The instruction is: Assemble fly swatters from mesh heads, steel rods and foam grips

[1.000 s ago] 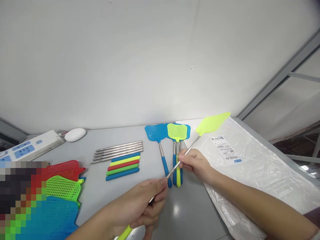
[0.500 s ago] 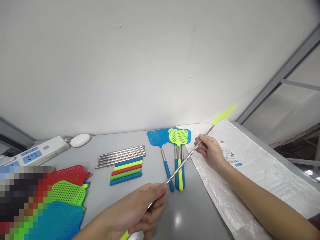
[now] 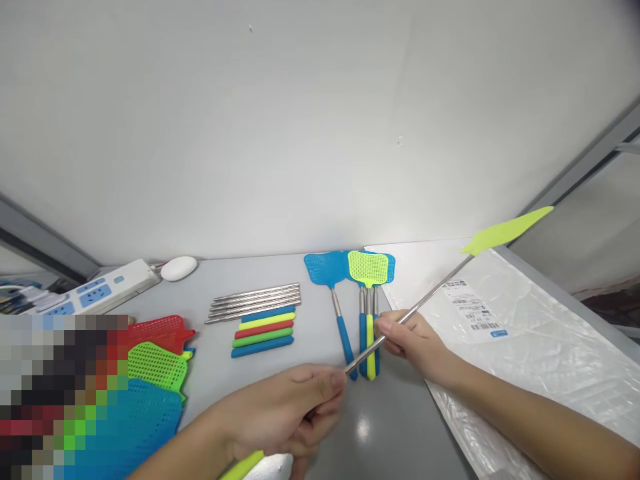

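I hold a yellow-green fly swatter (image 3: 505,230) with a long telescopic steel rod (image 3: 435,293) stretched out up and to the right. My left hand (image 3: 285,417) is closed round its yellow-green handle (image 3: 245,465) near the bottom edge. My right hand (image 3: 413,340) pinches the rod partway along, just right of three assembled swatters (image 3: 363,293) lying on the grey table (image 3: 320,400). Two of those have blue heads and one a yellow-green head.
Several bare steel rods (image 3: 255,300) and coloured handle sleeves (image 3: 263,330) lie at the table's middle. Loose red, green and blue swatter heads (image 3: 155,363) are stacked at left. A power strip (image 3: 95,290), a white mouse (image 3: 179,268) and plastic bags with a label (image 3: 505,333) are also there.
My right hand has slid back down the rod toward the left hand. The rod is now longer, with the swatter head farther out to the right.
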### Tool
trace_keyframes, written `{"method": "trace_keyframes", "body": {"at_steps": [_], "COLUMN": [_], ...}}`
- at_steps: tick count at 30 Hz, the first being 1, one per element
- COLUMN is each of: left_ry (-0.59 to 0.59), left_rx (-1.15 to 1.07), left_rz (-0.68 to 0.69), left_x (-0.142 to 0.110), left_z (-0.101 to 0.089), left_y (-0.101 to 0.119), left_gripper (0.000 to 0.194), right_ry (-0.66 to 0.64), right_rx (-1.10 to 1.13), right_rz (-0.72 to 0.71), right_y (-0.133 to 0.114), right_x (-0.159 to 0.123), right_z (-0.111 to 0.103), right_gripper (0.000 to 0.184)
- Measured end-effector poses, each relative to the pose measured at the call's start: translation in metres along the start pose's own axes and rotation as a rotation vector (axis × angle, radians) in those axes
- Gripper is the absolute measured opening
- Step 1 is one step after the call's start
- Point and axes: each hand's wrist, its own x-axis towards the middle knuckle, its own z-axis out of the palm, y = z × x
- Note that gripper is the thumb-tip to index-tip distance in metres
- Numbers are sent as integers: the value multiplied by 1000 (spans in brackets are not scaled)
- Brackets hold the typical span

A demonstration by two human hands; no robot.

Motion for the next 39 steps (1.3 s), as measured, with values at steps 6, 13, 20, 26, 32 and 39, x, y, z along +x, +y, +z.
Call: {"method": "trace_keyframes", "body": {"at_steps": [6, 13, 20, 26, 32, 39], "left_ry": [83, 340, 416, 519, 535, 700], "left_rx": [211, 529, 708, 951, 1112, 1513], "left_rz": [-21, -85, -42, 7, -38, -16], "left_x": [-17, -38, -36, -26, -19, -33], "left_z": [-9, -8, -1, 23, 33, 18], "left_y": [10, 18, 21, 20, 17, 20], "left_gripper": [44, 51, 49, 44, 42, 38], "right_ry": [172, 405, 368, 52, -38, 253], "right_rx": [91, 133, 94, 21, -101, -49], "right_rz": [-93, -183, -215, -121, -31, -29], "right_y": [-1, -18, -12, 8, 2, 0], "right_x": [10, 21, 21, 8, -4, 1], "right_z": [-30, -81, -80, -22, 0, -33], "right_gripper": [52, 53, 49, 36, 47, 47]}}
